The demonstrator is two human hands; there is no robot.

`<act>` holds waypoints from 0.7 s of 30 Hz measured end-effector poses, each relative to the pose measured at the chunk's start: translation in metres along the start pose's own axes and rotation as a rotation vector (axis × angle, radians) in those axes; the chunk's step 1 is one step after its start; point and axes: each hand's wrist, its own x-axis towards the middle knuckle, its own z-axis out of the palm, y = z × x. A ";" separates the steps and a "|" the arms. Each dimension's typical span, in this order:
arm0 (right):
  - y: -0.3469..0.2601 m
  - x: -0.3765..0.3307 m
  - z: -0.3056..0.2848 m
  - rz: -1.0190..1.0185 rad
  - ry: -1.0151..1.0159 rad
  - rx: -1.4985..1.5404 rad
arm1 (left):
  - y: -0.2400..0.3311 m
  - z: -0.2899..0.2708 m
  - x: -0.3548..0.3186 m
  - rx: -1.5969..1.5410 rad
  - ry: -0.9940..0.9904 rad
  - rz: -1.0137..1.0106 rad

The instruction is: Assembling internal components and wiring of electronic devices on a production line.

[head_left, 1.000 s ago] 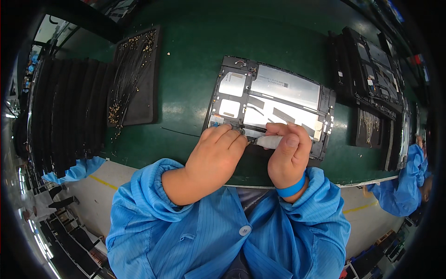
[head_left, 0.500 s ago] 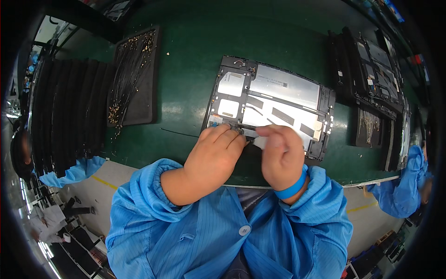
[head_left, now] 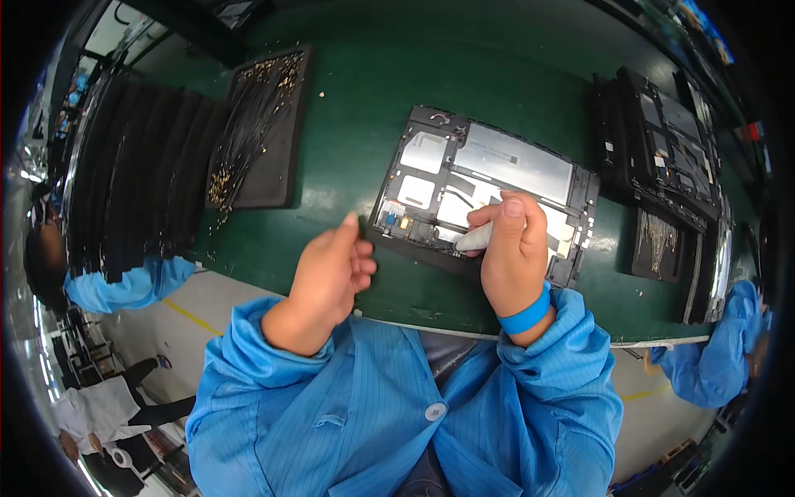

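A tablet-like device with its inside exposed (head_left: 513,157) lies at a slant on the green table. It has a black frame, silver plates and a strip of small circuit parts along its near left side. Over its near edge, my right hand (head_left: 515,253) is closed around a white tapered piece (head_left: 475,239). The tip of that piece rests at or just above the circuit strip; contact is hard to judge. My left hand (head_left: 327,269) is off the device to its left, slightly blurred, fingers loosely apart, holding nothing visible. A blue band circles my right wrist.
A black foam tray (head_left: 277,166) of thin black cables with gold ends lies at the left, beside a row of upright black trays (head_left: 141,178). Stacked similar devices (head_left: 675,141) and a small tray of cables (head_left: 658,240) are at the right. Other people in blue sit at both sides.
My left hand has left the device and moved left, toward me. My right hand stays over the near edge, turned slightly. The thin black cable on the table left of the device no longer shows.
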 end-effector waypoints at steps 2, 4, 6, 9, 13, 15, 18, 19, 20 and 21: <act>0.002 0.004 -0.003 -0.046 -0.026 -0.025 | 0.000 0.005 0.013 0.024 -0.030 0.268; 0.000 0.008 -0.004 0.005 -0.018 0.025 | 0.007 0.013 0.008 0.063 0.021 0.326; -0.006 0.003 0.001 0.029 0.000 0.075 | 0.002 0.004 -0.016 0.206 -0.032 0.400; -0.007 0.007 0.002 0.056 0.001 0.078 | -0.012 -0.006 -0.029 0.402 -0.279 0.149; -0.006 0.005 -0.001 0.054 -0.004 0.062 | -0.019 0.000 -0.019 0.475 -0.486 -0.051; -0.012 0.006 -0.002 0.051 -0.010 0.034 | -0.013 0.006 -0.010 0.376 -0.521 -0.116; -0.024 0.016 0.002 0.295 -0.093 0.005 | -0.009 0.010 0.001 0.263 -0.560 -0.199; -0.019 0.021 0.001 0.105 -0.240 -0.277 | -0.008 0.010 0.000 0.265 -0.544 -0.205; -0.015 0.026 0.002 -0.086 -0.384 -0.560 | -0.007 0.011 -0.001 0.267 -0.527 -0.211; -0.013 0.030 0.006 -0.141 -0.409 -0.594 | -0.009 0.010 -0.001 0.281 -0.534 -0.211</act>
